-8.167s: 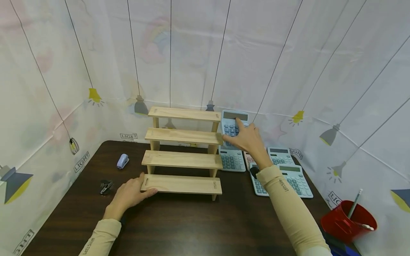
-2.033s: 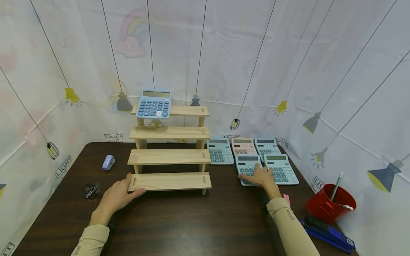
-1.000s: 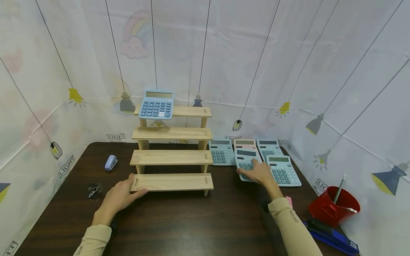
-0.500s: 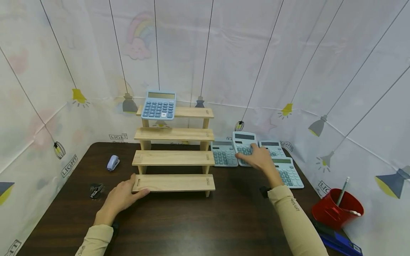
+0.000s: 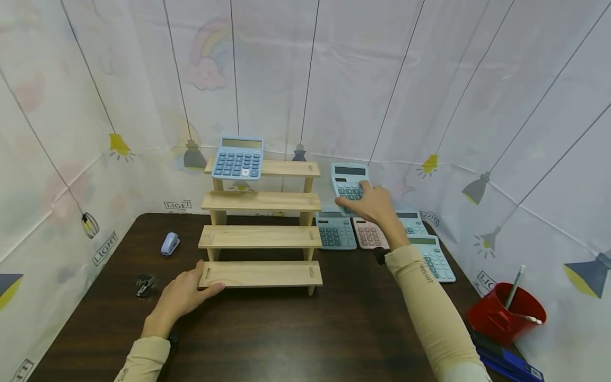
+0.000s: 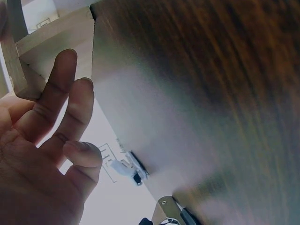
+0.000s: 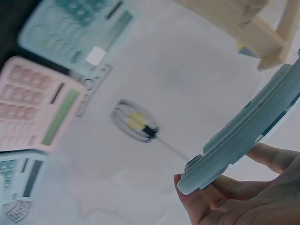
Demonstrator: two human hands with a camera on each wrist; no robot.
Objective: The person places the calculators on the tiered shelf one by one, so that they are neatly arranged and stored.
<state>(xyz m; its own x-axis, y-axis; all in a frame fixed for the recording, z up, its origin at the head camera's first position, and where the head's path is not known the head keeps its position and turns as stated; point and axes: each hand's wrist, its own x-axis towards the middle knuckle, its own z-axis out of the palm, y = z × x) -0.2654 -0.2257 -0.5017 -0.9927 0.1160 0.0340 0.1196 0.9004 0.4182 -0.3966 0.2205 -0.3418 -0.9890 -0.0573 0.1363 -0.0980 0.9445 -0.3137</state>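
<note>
A wooden stepped display stand [image 5: 260, 237] rises in tiers on the dark table. My left hand [image 5: 181, 297] grips the left end of its lowest step, thumb along the front edge; the other fingers show loosely bent beside the wood [image 6: 56, 44] in the left wrist view. A blue calculator [image 5: 237, 159] leans upright on the top step's left side. My right hand [image 5: 369, 204] holds a pale teal calculator [image 5: 350, 180] in the air right of the stand, thumb and fingers at its lower part. In the right wrist view this calculator [image 7: 243, 126] is seen edge-on.
On the table behind lie a teal calculator [image 5: 335, 232], a pink calculator [image 5: 369, 235] and more teal calculators [image 5: 433, 258] at right. A red pen cup [image 5: 506, 313] and a blue stapler [image 5: 508, 362] stand right. A small stapler [image 5: 169, 243] and staple remover [image 5: 145, 285] lie left.
The blue calculator, in my right hand at first, now stands on the top step. My right hand has picked up a front-row teal calculator and carried it up and left. My left hand stays put.
</note>
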